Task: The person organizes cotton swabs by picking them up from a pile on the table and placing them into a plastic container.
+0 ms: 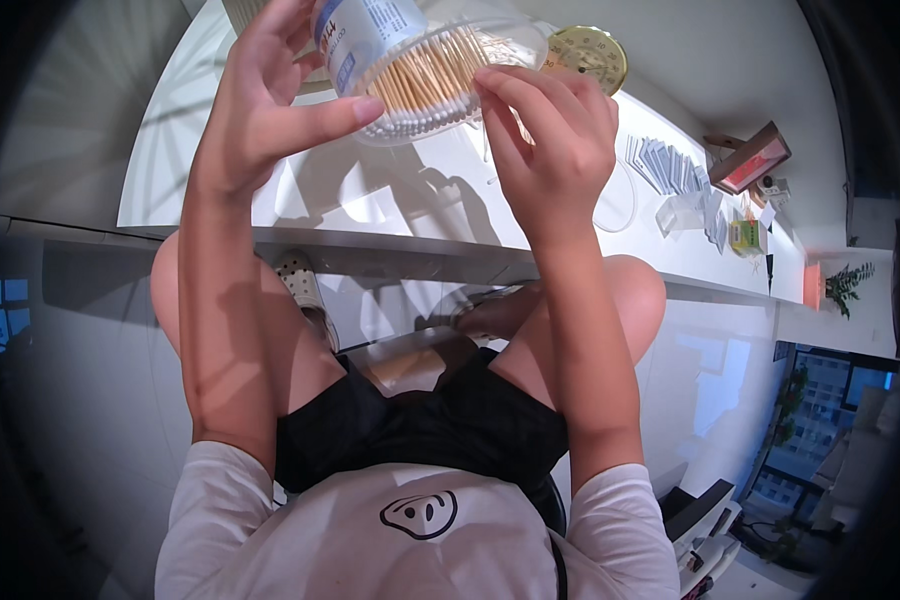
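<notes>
My left hand (pixel 270 95) grips a clear round plastic tub of cotton swabs (pixel 425 65) with wooden sticks and a blue and white label, held tilted above the white table (pixel 220 190). My right hand (pixel 550 130) reaches to the tub's open mouth, its fingertips pinched on the white tips of the swabs. Both forearms rise from the lower edge over my knees.
A round brass-coloured dial (pixel 590 55) lies behind the tub. A fan of grey cards (pixel 670 165), a clear small box (pixel 682 212), a green packet (pixel 745 235) and a wooden frame (pixel 750 160) sit to the right. A thin white cable loop (pixel 625 205) lies near my right wrist.
</notes>
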### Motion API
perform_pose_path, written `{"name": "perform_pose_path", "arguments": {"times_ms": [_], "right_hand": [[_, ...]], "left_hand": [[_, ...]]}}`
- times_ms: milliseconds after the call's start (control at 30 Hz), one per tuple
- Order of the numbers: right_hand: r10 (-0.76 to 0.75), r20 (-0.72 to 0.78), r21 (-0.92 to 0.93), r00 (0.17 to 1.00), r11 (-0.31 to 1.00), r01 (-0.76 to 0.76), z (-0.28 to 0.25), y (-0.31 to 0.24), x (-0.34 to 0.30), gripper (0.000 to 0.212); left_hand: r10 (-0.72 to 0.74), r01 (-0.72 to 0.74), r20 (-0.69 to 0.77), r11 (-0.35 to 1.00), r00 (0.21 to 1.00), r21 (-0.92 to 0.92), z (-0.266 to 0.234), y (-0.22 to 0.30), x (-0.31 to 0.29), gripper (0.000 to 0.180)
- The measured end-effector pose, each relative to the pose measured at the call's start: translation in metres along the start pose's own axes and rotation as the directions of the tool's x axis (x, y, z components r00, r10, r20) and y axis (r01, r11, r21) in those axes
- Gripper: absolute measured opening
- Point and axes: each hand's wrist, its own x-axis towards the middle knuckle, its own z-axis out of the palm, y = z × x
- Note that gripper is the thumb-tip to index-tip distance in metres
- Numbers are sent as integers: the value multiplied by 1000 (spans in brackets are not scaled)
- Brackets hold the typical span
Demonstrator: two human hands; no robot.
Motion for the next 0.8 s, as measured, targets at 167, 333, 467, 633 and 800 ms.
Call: {"name": "perform_pose_path", "arguments": {"times_ms": [167, 333, 467, 633, 800], "right_hand": [[-23, 14, -44, 1000, 999, 23, -3, -1, -3, 22], [187, -75, -14, 980, 982, -188, -19, 7, -16, 15], [474, 286, -90, 833, 879, -469, -4, 31, -46, 13], [551, 493, -296, 673, 834, -466, 19, 30, -72, 15], [522, 437, -338, 733, 850, -404, 26, 32, -77, 14]], "left_hand": [[-1, 2, -53, 1000, 999, 27, 7, 0, 2, 107], [3, -3, -6, 1000, 1000, 25, -4, 2, 0, 105], [28, -25, -37, 998, 999, 58, -2, 6, 2, 106], [31, -20, -93, 993, 995, 116, -1, 0, 1, 107], [27, -24, -27, 994, 999, 110, -2, 6, 2, 105]]}}
